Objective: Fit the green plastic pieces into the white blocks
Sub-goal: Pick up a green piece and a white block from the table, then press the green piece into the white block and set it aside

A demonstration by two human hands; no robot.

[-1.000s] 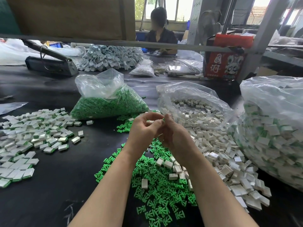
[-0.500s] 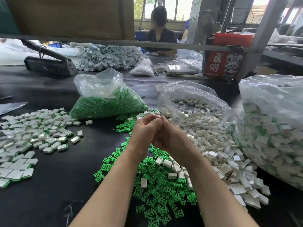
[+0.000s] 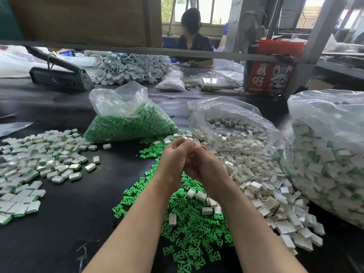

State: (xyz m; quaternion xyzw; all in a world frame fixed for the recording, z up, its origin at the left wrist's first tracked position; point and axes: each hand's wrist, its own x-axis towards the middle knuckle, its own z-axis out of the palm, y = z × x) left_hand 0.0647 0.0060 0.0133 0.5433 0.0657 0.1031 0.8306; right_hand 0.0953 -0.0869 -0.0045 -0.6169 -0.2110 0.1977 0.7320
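In the head view, the left hand (image 3: 174, 155) and the right hand (image 3: 202, 164) are seen pressed together above the black table (image 3: 78, 223), knuckles touching, with the fingers of both curled inward toward one another. A small pale edge shows at the fingertips (image 3: 185, 139) of the left hand, so a white block is judged to be pinched there, but the piece itself is almost wholly hidden by the fingers; whether a green piece is held against it, and which way its long axis runs, cannot be told. What the right hand's fingers grip is not shown either. The step in hand is judged to be the pressing of one part into the other between the two hands. Directly below the wrists lies the loose heap of green pieces (image 3: 189, 229), and just to its right, touching it, the spill of empty white blocks (image 3: 262, 186) from an open bag (image 3: 232, 123). The green heap sits between both forearms, slightly nearer the left hand, while the white blocks lie toward the right hand, so each supply is reached by the hand on its own side. Finished blocks (image 3: 35, 168) are spread well apart on the far left, the side of the left hand, where a completed piece would probably be dropped. A bag of green pieces (image 3: 130, 125) stands beyond the hands.
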